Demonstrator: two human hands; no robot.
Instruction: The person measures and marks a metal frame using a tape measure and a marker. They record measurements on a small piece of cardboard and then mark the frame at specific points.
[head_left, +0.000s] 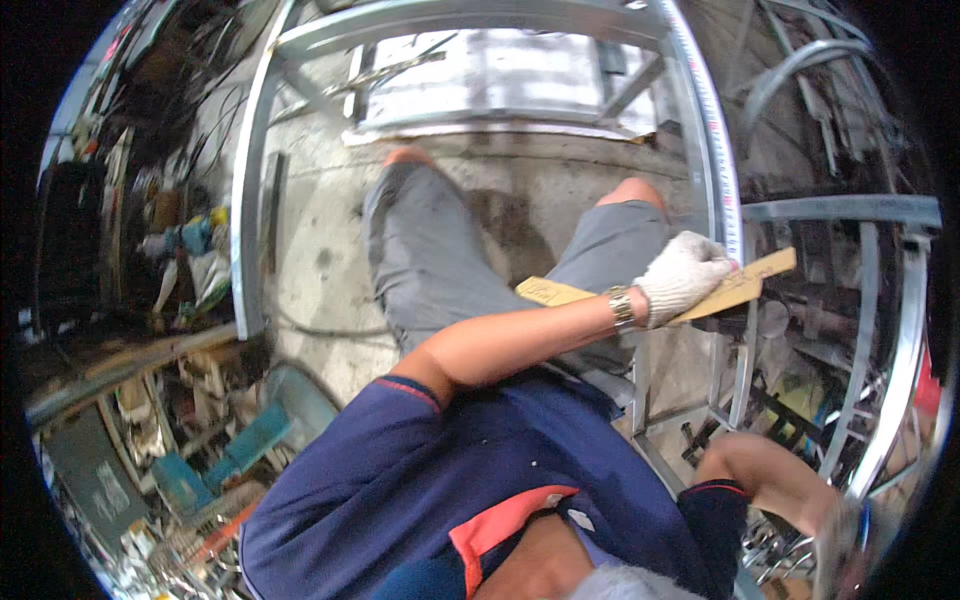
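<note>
My left arm reaches across my lap to the right, with a metal-banded watch (622, 310) on the wrist. My left hand (685, 275), in a white knitted glove, is closed on a flat yellow strip (738, 287) with handwriting on it. Part of the strip is hidden behind the hand and wrist. At the gloved fingertips lies the near end of a measuring tape (722, 170), stretched along the right bar of a metal frame (690, 120). My right hand (842, 550) is low at the far right, beside metal bars, its fingers smeared by motion.
The frame's left bar (252, 200) stands beyond my left knee. Another metal frame (840, 208) rises at the right. A blue-green metal piece (225, 450) and scrap lie at lower left. A cable (330, 328) crosses the concrete floor (325, 225).
</note>
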